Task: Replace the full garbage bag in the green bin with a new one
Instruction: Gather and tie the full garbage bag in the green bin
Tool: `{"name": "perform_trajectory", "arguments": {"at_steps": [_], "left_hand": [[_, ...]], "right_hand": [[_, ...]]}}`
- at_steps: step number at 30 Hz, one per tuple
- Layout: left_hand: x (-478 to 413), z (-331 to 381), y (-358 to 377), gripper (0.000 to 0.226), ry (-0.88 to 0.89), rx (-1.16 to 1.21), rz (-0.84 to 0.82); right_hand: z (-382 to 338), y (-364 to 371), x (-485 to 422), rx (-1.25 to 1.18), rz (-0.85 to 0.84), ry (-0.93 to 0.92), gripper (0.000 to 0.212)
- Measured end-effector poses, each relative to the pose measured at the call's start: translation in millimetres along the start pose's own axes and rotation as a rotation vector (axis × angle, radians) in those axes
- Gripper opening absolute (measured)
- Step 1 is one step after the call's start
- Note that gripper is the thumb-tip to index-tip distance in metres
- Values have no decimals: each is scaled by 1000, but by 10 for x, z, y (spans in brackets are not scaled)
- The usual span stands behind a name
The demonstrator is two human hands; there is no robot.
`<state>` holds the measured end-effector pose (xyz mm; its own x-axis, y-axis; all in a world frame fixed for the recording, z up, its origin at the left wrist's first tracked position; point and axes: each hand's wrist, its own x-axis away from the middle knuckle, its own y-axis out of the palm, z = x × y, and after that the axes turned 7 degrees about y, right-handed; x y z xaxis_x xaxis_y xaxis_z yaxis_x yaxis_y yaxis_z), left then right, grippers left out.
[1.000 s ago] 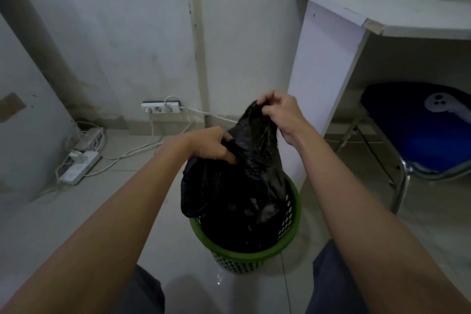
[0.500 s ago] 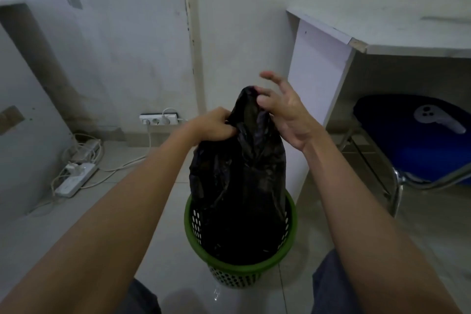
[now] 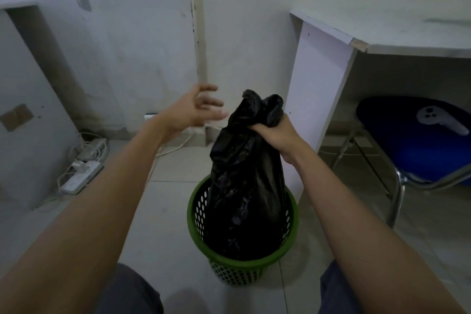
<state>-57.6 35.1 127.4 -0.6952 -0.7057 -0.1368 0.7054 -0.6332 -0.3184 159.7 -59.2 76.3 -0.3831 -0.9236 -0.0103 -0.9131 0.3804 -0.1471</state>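
A full black garbage bag (image 3: 244, 199) stands upright in the green perforated bin (image 3: 242, 266) on the tiled floor, its top gathered into a bunch above the rim. My right hand (image 3: 276, 135) is shut around that bunched neck from the right. To the left of the bag top my left hand (image 3: 196, 109) hovers with fingers spread, holding nothing and apart from the bag.
A white desk (image 3: 321, 89) stands just right of the bin, with a blue-seated metal chair (image 3: 418, 140) under it carrying a white controller (image 3: 438, 118). Power strips and cables (image 3: 81, 173) lie on the floor at the left wall. My knees fill the bottom edge.
My left hand let go of the bag and opened to the left. My right hand closed around the gathered neck, which now stands a little taller.
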Motion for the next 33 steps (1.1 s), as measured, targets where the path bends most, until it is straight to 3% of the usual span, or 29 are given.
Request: {"name": "perform_trajectory", "arguments": {"at_steps": [2, 3, 6, 7, 9, 12, 15, 19, 22, 25, 30, 33], "left_hand": [[178, -362, 56, 118, -124, -169, -113], [253, -534, 171, 121, -173, -273, -219], [357, -739, 693, 80, -197, -321, -409], [339, -706, 866, 62, -158, -236, -362], [218, -607, 1108, 41, -41, 2, -108], [-7, -480, 1189, 50, 19, 322, 259], [-193, -410, 1035, 48, -13, 371, 381], [-454, -436, 875, 65, -32, 447, 301], [-623, -427, 916, 64, 4, 263, 225], [-706, -570, 888, 70, 14, 320, 186], [-481, -936, 871, 50, -191, 318, -46], [-426, -1071, 1063, 39, -265, 262, 73]], "right_hand": [[-46, -39, 5, -164, -17, 68, 31], [-90, -28, 6, -245, -32, 77, 23], [-226, 93, -41, -347, -31, 71, 13], [-249, 143, -54, -313, -12, 71, 15], [-262, 221, -41, -225, -3, 67, 23], [-202, 152, -28, -151, -128, 64, 35], [-87, -64, -33, -66, -380, 40, 45], [182, -114, -186, 78, -449, 144, 55], [294, 16, -384, -5, -343, 131, 44], [361, 65, -566, -141, -308, 161, 42], [350, 70, -753, -353, -265, 193, 47], [241, 185, -750, -358, -243, 149, 33]]}}
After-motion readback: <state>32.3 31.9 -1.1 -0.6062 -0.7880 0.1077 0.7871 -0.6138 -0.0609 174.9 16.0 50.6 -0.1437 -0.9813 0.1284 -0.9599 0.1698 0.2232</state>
